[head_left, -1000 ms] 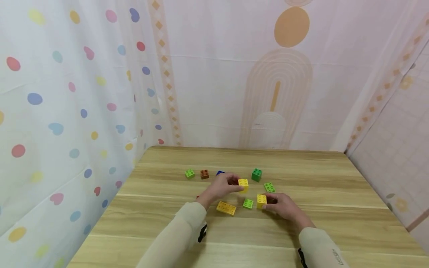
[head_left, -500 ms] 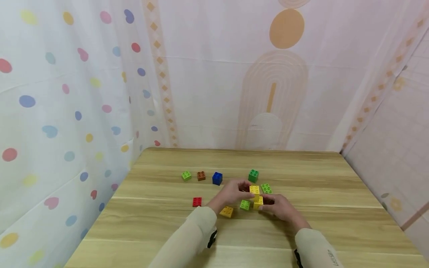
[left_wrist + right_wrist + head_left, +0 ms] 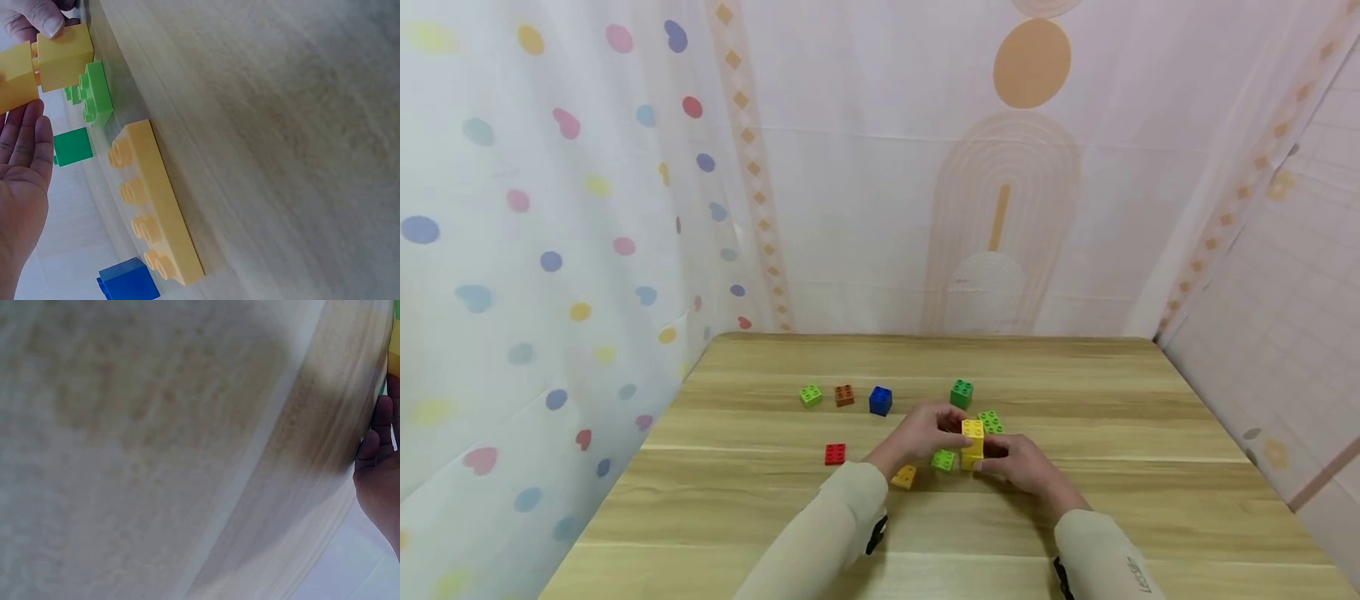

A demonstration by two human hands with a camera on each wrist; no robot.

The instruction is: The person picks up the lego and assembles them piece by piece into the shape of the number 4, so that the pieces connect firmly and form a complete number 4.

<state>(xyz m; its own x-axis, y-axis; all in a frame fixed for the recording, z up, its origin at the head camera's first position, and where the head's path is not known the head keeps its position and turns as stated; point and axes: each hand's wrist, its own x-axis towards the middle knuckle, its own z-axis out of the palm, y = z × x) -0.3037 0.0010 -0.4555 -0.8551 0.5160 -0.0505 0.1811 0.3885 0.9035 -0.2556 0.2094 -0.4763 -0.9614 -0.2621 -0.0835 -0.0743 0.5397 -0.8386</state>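
My left hand [image 3: 923,433] grips a yellow block [image 3: 973,432] between thumb and fingers. It sits over a second yellow block [image 3: 969,462], which my right hand [image 3: 1024,463] holds low at the table. The left wrist view shows studs in a narrow gap between the upper block [image 3: 15,76] and the lower block [image 3: 65,57], so they are not flush. Just left of the pair lies a light green brick [image 3: 943,460]. A flat orange-yellow brick [image 3: 904,477] is partly hidden by my left wrist. Only a sliver of yellow block [image 3: 394,353] shows in the right wrist view.
Behind the hands stand a dark green block [image 3: 962,393] and a light green brick [image 3: 992,422]. Further left are a blue block [image 3: 881,401], a brown brick [image 3: 844,395], another light green brick [image 3: 810,396] and a red brick [image 3: 835,454]. A curtain hangs beyond the wooden table [image 3: 1075,383].
My left hand has carried its yellow block right and down onto the one in my right hand. The right hand has hardly moved. The blue and red bricks have come into view.
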